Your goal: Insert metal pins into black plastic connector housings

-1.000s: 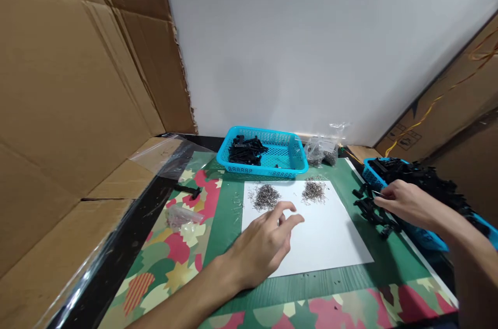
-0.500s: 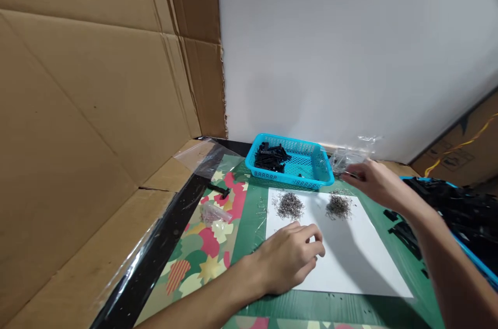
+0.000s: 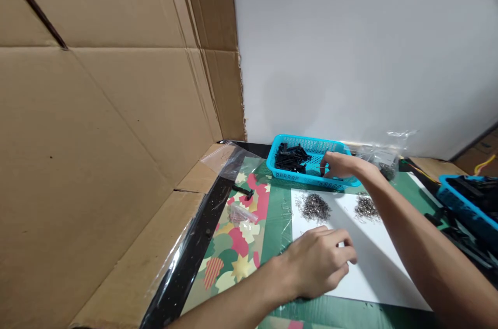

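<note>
My right hand (image 3: 340,164) is over the right part of a blue plastic basket (image 3: 299,177), fingers pointing down inside and pinched together. What lies between those fingertips is too small to make out. Black plastic pieces (image 3: 290,158) are heaped in the basket's left part. My left hand (image 3: 324,261) rests on the white sheet of paper (image 3: 373,266) with its fingers curled in; whatever they may hold is hidden. Beyond it on the paper lies a pile of small metal pieces (image 3: 316,207). A second metal pile (image 3: 365,206) is partly behind my right forearm.
A clear plastic bag (image 3: 383,158) stands behind the right forearm. Another blue basket (image 3: 451,196) at right is full of black parts. On the patterned covering at left are a black piece (image 3: 244,192) and a small clear bag (image 3: 241,213). Cardboard (image 3: 116,163) walls the left side.
My right hand has gone from beside the clear bag leftward into the blue basket. My left hand stays curled on the paper. The view has turned slightly left.
</note>
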The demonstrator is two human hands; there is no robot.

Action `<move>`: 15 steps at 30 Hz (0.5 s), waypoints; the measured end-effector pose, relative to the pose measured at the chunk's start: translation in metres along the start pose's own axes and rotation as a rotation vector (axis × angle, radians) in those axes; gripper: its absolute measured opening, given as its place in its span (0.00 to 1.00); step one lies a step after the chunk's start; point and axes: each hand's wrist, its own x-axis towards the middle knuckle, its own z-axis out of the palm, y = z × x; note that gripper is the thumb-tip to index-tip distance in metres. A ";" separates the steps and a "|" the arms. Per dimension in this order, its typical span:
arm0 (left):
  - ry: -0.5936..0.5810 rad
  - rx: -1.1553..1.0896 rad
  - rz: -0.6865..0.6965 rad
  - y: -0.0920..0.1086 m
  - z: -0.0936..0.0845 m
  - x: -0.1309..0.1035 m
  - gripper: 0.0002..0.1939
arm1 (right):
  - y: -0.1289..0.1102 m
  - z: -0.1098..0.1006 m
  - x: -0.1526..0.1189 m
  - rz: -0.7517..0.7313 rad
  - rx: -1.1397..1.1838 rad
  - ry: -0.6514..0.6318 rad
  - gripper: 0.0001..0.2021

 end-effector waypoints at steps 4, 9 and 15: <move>0.011 -0.007 0.012 0.001 -0.001 0.001 0.07 | 0.008 0.002 -0.003 -0.041 0.094 0.057 0.06; 0.020 -0.022 0.009 0.000 0.000 0.000 0.07 | 0.012 0.004 -0.006 -0.061 0.140 0.158 0.01; -0.013 -0.025 -0.018 0.001 -0.001 -0.001 0.07 | 0.015 0.002 -0.003 -0.034 0.093 0.224 0.07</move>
